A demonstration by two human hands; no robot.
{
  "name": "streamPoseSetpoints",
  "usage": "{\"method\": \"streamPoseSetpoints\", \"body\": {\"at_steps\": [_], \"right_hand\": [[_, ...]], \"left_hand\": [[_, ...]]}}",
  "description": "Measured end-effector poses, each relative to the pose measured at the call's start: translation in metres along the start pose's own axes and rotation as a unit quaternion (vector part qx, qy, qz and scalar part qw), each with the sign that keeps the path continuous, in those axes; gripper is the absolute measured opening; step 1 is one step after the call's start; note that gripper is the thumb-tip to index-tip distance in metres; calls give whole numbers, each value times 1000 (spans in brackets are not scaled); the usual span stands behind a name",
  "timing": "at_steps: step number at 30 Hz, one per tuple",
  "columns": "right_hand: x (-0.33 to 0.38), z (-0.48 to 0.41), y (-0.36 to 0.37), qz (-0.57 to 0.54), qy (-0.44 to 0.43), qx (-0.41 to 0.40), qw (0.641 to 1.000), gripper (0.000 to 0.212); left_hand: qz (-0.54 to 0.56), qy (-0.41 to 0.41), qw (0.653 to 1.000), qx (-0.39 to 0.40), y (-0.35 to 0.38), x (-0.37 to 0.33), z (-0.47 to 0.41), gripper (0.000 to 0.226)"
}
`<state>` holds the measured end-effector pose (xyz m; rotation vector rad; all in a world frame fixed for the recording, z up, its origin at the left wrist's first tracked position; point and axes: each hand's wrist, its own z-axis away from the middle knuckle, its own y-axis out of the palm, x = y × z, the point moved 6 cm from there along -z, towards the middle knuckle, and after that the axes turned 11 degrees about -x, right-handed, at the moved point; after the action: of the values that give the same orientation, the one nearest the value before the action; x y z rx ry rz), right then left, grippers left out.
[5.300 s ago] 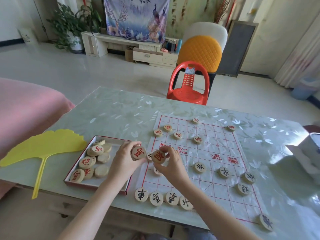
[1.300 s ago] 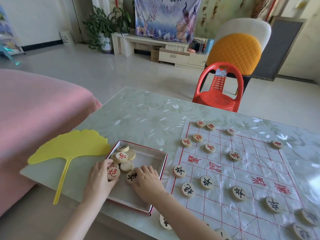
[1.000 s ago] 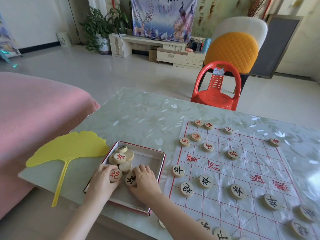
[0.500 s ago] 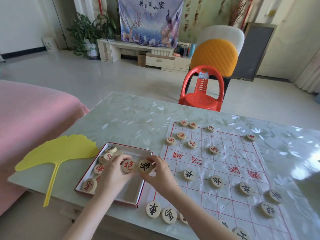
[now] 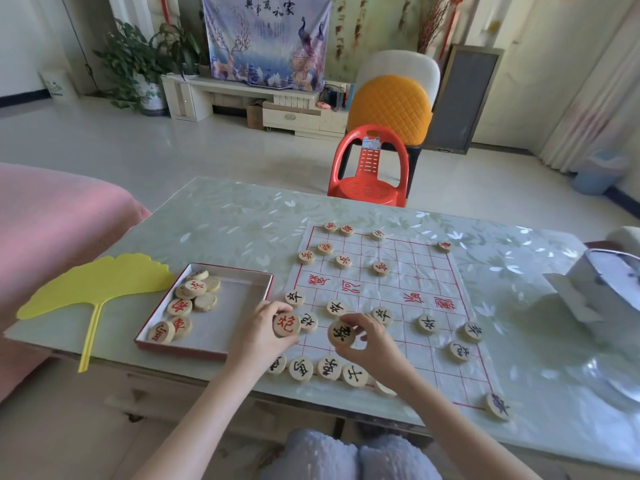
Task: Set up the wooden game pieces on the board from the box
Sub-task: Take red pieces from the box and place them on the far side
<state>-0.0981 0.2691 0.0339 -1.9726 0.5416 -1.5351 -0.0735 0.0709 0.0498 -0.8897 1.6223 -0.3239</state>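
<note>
Half a second ago both hands were at the box point(image 5: 238, 269). Now they have carried their pieces over the board point(image 5: 419, 289), close to the near edge of the table point(image 5: 225, 230). Each piece is a pale wooden disc tilted face-up toward me. The left hand point(image 5: 258, 337) holds the red-marked piece point(image 5: 286, 325), and the right hand point(image 5: 375, 342) holds the black-marked piece point(image 5: 341, 333). My left fingers point(image 5: 275, 308) curl round the red disc's rim from the left. The right fingers pinch the black disc from its right side. The two discs are near each other but apart.
</note>
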Motion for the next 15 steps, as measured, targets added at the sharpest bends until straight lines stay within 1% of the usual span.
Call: {"method": "streamPoseSetpoints", "body": {"at_steps": [5, 10, 15], "right_hand": [[-30, 27, -27, 21, 21, -6, 1000, 46], [-59, 52, -59, 70, 29, -23, 997, 47], [-106, 80, -89, 103, 97, -44, 989, 46]], "left_hand": [[12, 24, 999, 26, 21, -27, 13, 46], [11, 37, 998, 52, 41, -48, 29, 46], [-2, 40, 995, 90, 69, -62, 47, 46]]}}
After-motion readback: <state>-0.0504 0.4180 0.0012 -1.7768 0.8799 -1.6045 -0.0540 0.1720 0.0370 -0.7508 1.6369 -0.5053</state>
